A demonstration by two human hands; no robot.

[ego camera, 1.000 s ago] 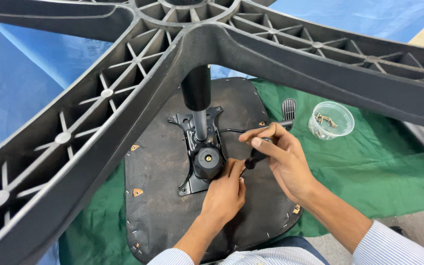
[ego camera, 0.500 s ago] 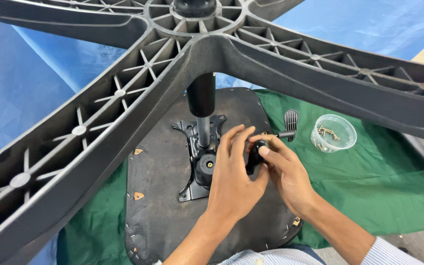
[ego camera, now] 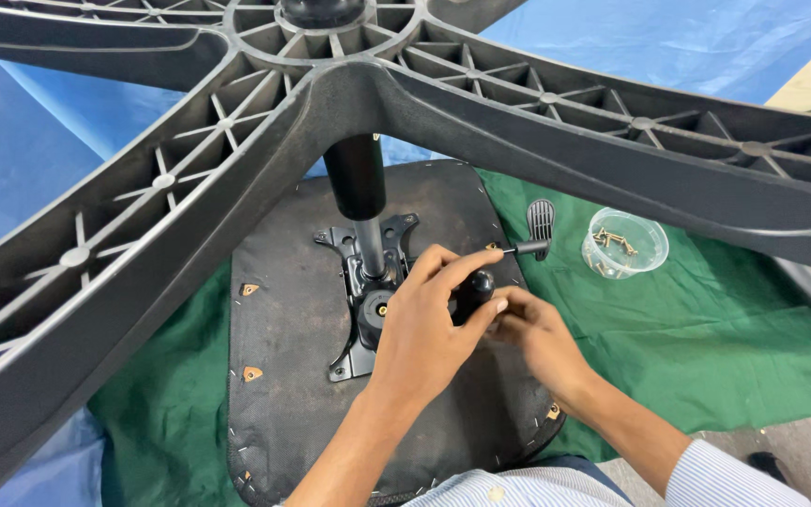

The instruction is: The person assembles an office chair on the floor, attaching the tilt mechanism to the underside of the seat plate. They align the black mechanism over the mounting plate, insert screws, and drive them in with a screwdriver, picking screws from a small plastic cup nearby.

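An office chair lies upside down, the dark underside of its seat [ego camera: 283, 385] facing up. A black metal mechanism plate [ego camera: 360, 349] is fixed to the seat, and the gas cylinder [ego camera: 354, 178] rises from it. Beside the plate sits a round black knob [ego camera: 476, 284]. My left hand [ego camera: 424, 324] curls over this knob from the left. My right hand [ego camera: 537, 336] pinches it from the right, so the fingers of both hands meet on it. A lever with a ribbed paddle handle [ego camera: 540, 221] sticks out just beyond my fingers.
The five-arm black plastic chair base [ego camera: 537, 113] spreads overhead across the top of the view. A clear plastic cup [ego camera: 645, 253] with several brass-coloured screws stands on the green cloth [ego camera: 725, 347] to the right. Blue sheeting [ego camera: 11, 169] covers the surface behind.
My left hand has moved up from beside the mechanism plate and closed over the knob next to my right hand. The right hand has stayed at the knob.
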